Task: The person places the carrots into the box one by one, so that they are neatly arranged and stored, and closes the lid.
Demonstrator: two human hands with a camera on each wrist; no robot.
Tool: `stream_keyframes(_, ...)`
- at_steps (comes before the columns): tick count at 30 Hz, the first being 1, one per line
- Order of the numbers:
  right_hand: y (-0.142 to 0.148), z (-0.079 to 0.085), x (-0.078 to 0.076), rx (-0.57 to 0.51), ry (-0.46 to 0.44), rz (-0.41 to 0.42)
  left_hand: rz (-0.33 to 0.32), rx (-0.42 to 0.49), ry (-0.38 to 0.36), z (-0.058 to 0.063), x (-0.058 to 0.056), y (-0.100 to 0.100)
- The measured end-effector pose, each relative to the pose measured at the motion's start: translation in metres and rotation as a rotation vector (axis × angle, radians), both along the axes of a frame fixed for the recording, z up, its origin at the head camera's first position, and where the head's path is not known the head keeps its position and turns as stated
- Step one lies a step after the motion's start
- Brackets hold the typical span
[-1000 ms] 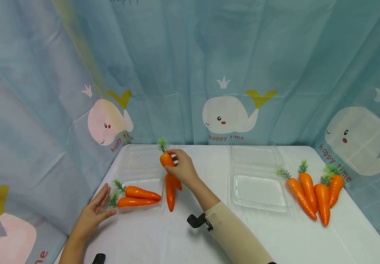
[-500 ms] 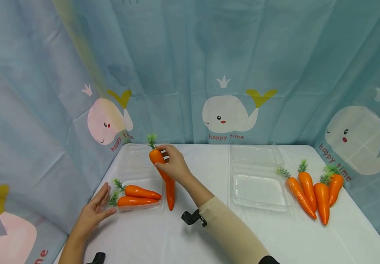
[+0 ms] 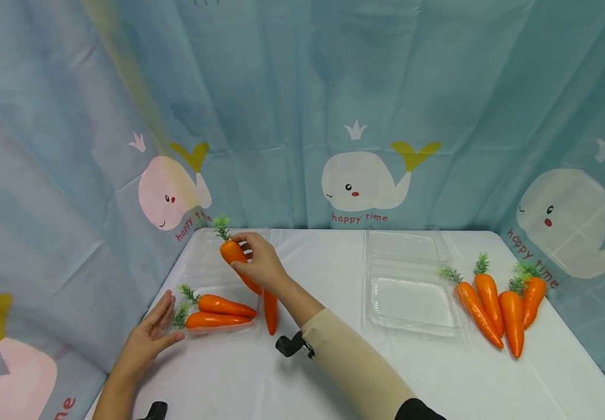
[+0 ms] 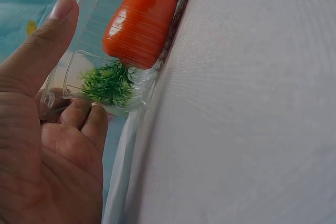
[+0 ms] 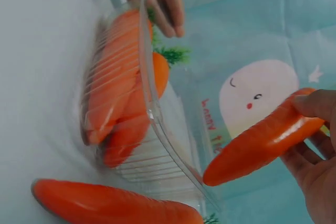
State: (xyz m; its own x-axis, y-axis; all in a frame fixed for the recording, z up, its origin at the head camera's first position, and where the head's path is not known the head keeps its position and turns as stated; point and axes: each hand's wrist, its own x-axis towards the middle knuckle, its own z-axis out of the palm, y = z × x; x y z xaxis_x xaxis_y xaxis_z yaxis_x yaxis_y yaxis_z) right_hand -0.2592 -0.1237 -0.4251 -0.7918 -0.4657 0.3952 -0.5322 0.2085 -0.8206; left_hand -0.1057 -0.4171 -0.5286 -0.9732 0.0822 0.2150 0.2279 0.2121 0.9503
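Observation:
My right hand (image 3: 260, 262) pinches a plastic-looking carrot (image 3: 233, 253) by its thick end. The green top points to the back, and the tip slants down at the right side of a clear plastic clamshell box (image 3: 228, 331). Inside the box's front half lie two carrots (image 3: 220, 321), tops toward the left. My left hand (image 3: 147, 341) rests at the box's left end with thumb spread. In the left wrist view its fingers (image 4: 94, 129) touch the clear rim beside a green top. Another carrot (image 3: 270, 313) lies on the table right of the box.
A second clear clamshell box (image 3: 412, 306) stands with its lid laid back, right of centre on the white-covered table (image 3: 328, 379). Several carrots (image 3: 514, 324) lie together to its right. A blue curtain (image 3: 291, 116) with whale prints surrounds the table's back and sides.
My right hand has moved left with the carrot, from above the carrot on the table to the box's back right side. The left hand has stayed at the box's end.

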Motion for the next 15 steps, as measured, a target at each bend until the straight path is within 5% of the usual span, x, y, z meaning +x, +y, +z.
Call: stream_keyframes(15, -0.023, -0.01, 0.0, 0.05, -0.003, 0.033, -0.027, 0.019, 0.016, -0.001, 0.0, -0.001)
